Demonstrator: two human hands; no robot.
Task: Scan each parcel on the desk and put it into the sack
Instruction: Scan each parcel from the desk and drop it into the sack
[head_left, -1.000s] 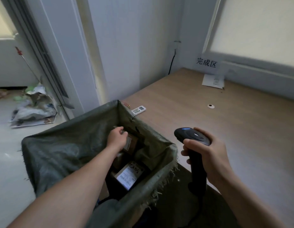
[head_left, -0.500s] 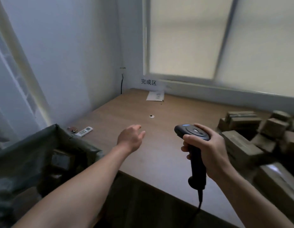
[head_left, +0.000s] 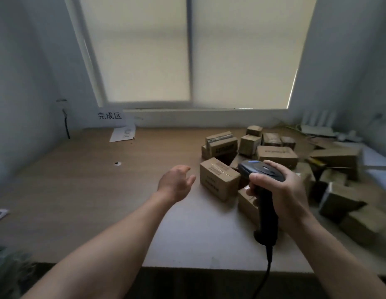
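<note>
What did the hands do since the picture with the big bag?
The left hand came out of the sack empty and now reaches, open, toward the nearest parcel on the desk. The view swung right, from sack to parcel pile. The right hand grips the scanner just as before.

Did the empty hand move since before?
Yes. The left hand came out of the sack and now hovers right of the small hole, beside a parcel.

empty left hand (head_left: 177,183) near parcels (head_left: 219,178); scanner (head_left: 261,175) in right hand (head_left: 280,190)
</note>
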